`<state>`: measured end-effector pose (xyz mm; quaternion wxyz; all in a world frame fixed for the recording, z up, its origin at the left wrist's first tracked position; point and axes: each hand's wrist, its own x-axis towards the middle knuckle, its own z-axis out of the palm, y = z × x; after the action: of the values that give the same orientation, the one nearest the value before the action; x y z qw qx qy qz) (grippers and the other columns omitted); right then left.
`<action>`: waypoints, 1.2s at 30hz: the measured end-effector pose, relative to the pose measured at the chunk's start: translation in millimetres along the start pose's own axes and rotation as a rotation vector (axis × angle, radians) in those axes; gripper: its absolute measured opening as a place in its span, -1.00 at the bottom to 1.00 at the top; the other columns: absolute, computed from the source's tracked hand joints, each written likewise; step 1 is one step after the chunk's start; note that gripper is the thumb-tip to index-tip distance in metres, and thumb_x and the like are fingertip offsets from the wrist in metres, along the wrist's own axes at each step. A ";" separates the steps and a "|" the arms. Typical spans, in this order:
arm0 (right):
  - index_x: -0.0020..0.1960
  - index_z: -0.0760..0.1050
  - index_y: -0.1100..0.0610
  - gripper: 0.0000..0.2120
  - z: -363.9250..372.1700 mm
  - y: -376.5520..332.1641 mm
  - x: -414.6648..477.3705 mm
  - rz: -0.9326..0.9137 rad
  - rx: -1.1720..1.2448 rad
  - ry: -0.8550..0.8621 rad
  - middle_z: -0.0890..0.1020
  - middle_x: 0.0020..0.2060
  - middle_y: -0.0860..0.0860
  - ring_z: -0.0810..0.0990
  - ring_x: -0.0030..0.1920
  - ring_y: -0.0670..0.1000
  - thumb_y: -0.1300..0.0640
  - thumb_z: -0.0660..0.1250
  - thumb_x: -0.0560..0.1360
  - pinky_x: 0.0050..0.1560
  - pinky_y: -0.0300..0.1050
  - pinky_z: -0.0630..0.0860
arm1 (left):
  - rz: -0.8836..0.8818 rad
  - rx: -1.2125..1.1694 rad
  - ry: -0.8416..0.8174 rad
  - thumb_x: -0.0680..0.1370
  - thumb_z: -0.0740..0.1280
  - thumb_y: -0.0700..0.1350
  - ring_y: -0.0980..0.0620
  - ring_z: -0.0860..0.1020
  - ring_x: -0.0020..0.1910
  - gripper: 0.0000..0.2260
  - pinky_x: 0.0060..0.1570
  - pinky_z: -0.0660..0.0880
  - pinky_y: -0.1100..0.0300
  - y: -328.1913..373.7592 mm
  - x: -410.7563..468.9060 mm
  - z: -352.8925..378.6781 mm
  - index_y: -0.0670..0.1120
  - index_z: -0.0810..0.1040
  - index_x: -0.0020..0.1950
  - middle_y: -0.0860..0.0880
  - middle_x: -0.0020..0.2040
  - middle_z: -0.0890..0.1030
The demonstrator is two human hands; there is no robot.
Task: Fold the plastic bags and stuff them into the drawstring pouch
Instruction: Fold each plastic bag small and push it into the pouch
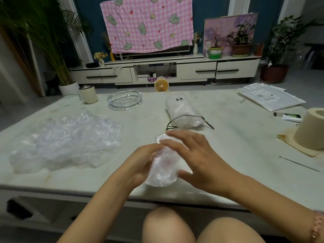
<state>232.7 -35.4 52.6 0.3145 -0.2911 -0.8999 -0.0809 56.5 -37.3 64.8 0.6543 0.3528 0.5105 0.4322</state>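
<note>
Item under handling: one folded plastic bag (163, 167), clear film, gathered into a loose oblong bundle. It is held above the tabletop (236, 137), on the near side of the drawstring pouch (182, 111) and apart from it.

Left hand (140, 162): cups the bundle from its left side, fingers curled round it and largely hidden behind the film. Right hand (198, 158): fingers (175, 137) straight and spread, laid across the bundle's far end, thumb against its near end. This hand is blurred, so whether it presses or grips is not certain; it reads as pressing.

Drawstring pouch: lies on its side, mouth towards the hands, already bulging with pale contents, with its black cord (172, 124) slack around the opening. A pile of plastic bags (66, 141) lies unfolded well to the pouch's left.

Handling assessment: the bag is judged very light, soft and slippery. It has no stiffness and is likely to spring open once pressure comes off. It is best held across the whole width of the bundle, squeezed flat — not by one corner. The pouch mouth will probably need holding open by its rim.
</note>
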 end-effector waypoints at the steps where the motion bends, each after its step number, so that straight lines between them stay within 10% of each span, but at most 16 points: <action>1: 0.28 0.40 0.09 -0.51 4.7 -6.1 2.8 -0.066 -0.014 0.031 0.53 0.22 0.08 0.40 0.20 0.05 0.12 0.24 0.35 0.22 -0.19 0.22 | 0.015 -0.013 -0.018 0.48 0.36 -0.17 -0.07 0.61 -0.12 -0.79 -0.15 0.51 0.13 -2.2 2.0 1.8 -0.24 0.59 0.06 -0.15 -0.14 0.64; 4: -0.06 0.59 0.15 -0.79 13.2 -7.8 5.4 -0.135 0.137 0.086 0.64 -0.09 0.03 0.47 -0.07 0.00 0.25 0.25 0.35 -0.05 -0.19 0.32 | 0.077 -0.004 0.047 0.55 0.29 -0.17 0.03 0.59 -0.28 -0.85 -0.33 0.53 0.21 -5.3 2.1 6.4 -0.24 0.57 -0.02 -0.11 -0.26 0.60; 7: -0.08 0.63 0.12 -0.89 4.2 -8.2 4.4 0.224 0.573 -0.026 0.63 -0.22 -0.16 0.48 -0.16 -0.21 0.20 0.37 0.41 -0.09 -0.33 0.36 | 0.250 0.174 0.178 0.58 0.27 -0.19 0.06 0.58 -0.39 -0.88 -0.42 0.50 0.26 -3.8 -1.8 7.4 -0.23 0.55 -0.05 -0.05 -0.33 0.60; 10: -0.11 0.64 0.20 -0.95 -2.3 -6.8 9.5 0.460 0.853 -0.154 0.67 -0.23 0.07 0.52 -0.23 -0.16 0.24 0.41 0.45 -0.12 -0.31 0.41 | 0.351 0.294 0.246 0.56 0.30 -0.17 -0.03 0.58 -0.24 -0.85 -0.28 0.54 0.13 -7.6 -3.9 5.7 -0.27 0.53 -0.03 -0.16 -0.23 0.58; 17: -0.16 0.56 0.34 -0.83 -4.4 0.8 17.7 0.736 0.955 -0.284 0.56 -0.32 0.05 0.48 -0.27 -0.08 0.20 0.39 0.48 -0.16 -0.21 0.39 | 0.272 0.313 -0.060 0.41 0.29 0.19 -0.06 0.63 0.01 -0.50 -0.01 0.57 0.02 -7.7 -8.8 3.6 -0.19 0.56 0.14 -0.13 0.02 0.66; 23: -0.12 0.59 0.18 -0.95 -8.8 -6.4 11.9 0.788 0.899 -0.196 0.59 -0.26 -0.01 0.50 -0.26 -0.12 0.21 0.43 0.43 -0.15 -0.25 0.43 | 0.345 0.412 0.074 0.50 0.36 -0.27 -0.06 0.56 -0.14 -0.89 -0.14 0.58 0.10 -12.9 -9.4 1.7 -0.30 0.53 -0.03 -0.24 -0.14 0.55; 26: 0.11 0.43 0.02 -0.59 -8.5 -7.3 6.8 0.928 0.779 -0.048 0.53 -0.02 -0.09 0.51 -0.10 -0.12 0.13 0.52 0.35 -0.12 -0.30 0.44 | 0.355 0.368 0.071 0.53 0.29 -0.33 -0.03 0.55 -0.16 -0.94 -0.20 0.59 0.14 -12.7 -10.8 1.0 -0.26 0.56 -0.06 -0.20 -0.14 0.54; 30: 0.25 0.42 0.11 -0.57 -6.5 -5.2 4.0 1.049 1.242 -0.169 0.62 0.09 0.05 0.62 0.05 0.01 0.23 0.44 0.42 -0.06 -0.17 0.55 | 0.356 0.355 0.034 0.53 0.30 -0.31 -0.01 0.60 -0.16 -0.90 -0.29 0.55 0.22 -13.8 -14.6 4.4 -0.23 0.58 0.01 -0.22 -0.06 0.60; 36: -0.18 0.50 0.18 -0.68 -0.1 -3.9 7.3 1.190 1.571 -0.015 0.50 -0.40 0.01 0.35 -0.55 -0.13 0.52 0.11 0.46 -0.52 -0.34 0.29 | 0.437 0.307 0.103 0.48 0.24 -0.45 0.05 0.51 -0.44 -0.81 -0.45 0.46 0.27 -14.5 -17.7 11.2 -0.18 0.52 -0.08 -0.09 -0.16 0.57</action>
<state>225.9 -35.1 57.3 0.4020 -0.4053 -0.4064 0.7134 68.5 -59.4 60.6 0.4573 0.5272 0.5145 0.4982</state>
